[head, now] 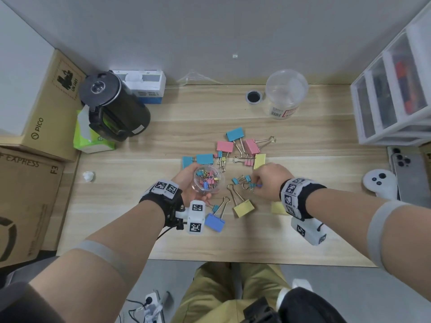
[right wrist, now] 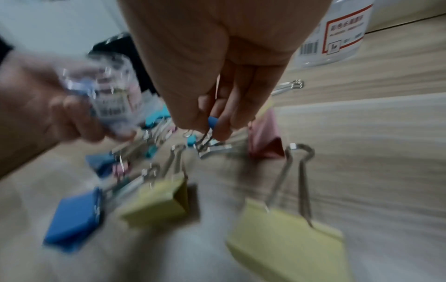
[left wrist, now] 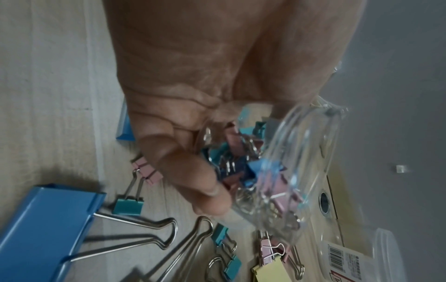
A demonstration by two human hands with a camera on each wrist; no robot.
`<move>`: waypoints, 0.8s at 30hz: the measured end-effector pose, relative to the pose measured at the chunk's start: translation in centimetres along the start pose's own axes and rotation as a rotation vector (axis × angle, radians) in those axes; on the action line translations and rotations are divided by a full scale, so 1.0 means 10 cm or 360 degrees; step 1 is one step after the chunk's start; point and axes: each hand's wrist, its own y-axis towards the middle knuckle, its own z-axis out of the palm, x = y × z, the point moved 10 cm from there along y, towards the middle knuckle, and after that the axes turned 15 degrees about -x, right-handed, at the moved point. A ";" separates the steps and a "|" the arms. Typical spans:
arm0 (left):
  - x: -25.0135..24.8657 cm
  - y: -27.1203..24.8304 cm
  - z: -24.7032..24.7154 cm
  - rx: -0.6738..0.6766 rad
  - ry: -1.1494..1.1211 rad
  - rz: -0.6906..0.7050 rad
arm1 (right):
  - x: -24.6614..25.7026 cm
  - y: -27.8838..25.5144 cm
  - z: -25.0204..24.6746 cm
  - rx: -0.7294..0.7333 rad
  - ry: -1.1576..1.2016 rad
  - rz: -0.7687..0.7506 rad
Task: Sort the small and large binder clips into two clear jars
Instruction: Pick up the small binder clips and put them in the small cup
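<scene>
Cradling a small clear jar (head: pixel 209 180) in its curled fingers, the left hand (head: pixel 186 183) holds it above the table (head: pixel 326 183), mouth up; the jar is partly filled with small binder clips in pink, blue and yellow. Just to the right, the right hand (head: pixel 270 178) reaches down with its fingers pinched around a small blue clip (right wrist: pixel 212 122), the wire handles hanging below the fingertips (right wrist: pixel 223 131) in the right wrist view. The loose clips lie spread over the middle of the table: large ones in teal, pink and yellow behind the hands, a large blue clip (head: pixel 214 222) and a large yellow clip (head: pixel 243 208) nearer the person, and a few small teal ones between the two hands. A second, larger clear jar (head: pixel 285 94) with a barcode label stands well apart at the back of the table, beside a round cable hole (head: pixel 253 97). A black kettle (head: pixel 114 106) stands at the left rear, a white drawer unit (head: pixel 394 89) at the right, and a white controller (head: pixel 380 183) lies on the right edge.
</scene>
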 end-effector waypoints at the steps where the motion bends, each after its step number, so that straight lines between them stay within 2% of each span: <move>1: 0.00 0.01 -0.01 -0.0016 0.0006 -0.0002 | 0.01 0.04 -0.12 -0.0073 0.0115 0.0033; 4: 0.00 0.02 -0.03 -0.0069 0.0023 0.0003 | 0.17 0.15 -0.46 -0.0254 0.0573 0.0135; 7: 0.00 0.02 -0.02 -0.0082 0.0036 -0.0001 | 0.52 0.23 -0.66 -0.0339 0.0890 0.0090; 12: -0.05 -0.08 0.06 -0.0025 0.0023 0.0057 | 1.02 0.23 -0.60 -0.0259 0.1001 -0.0045; 14: -0.05 -0.10 0.05 -0.0011 0.0012 0.0068 | 1.06 0.21 -0.56 -0.0255 0.1011 -0.0064; 16: -0.03 -0.10 0.01 0.0004 0.0006 0.0047 | 0.95 0.23 -0.61 -0.0382 0.1047 -0.0008; 19: 0.03 -0.08 -0.12 -0.0019 -0.0028 0.0060 | 0.54 0.32 -0.63 -0.0580 0.0862 0.0181; 21: 0.07 -0.10 -0.21 -0.0027 -0.0079 0.0080 | 0.33 0.36 -0.48 -0.0448 0.0586 0.0252; 24: 0.14 -0.11 -0.28 -0.0052 -0.0099 0.0085 | 0.17 0.30 -0.21 -0.0181 0.0183 0.0202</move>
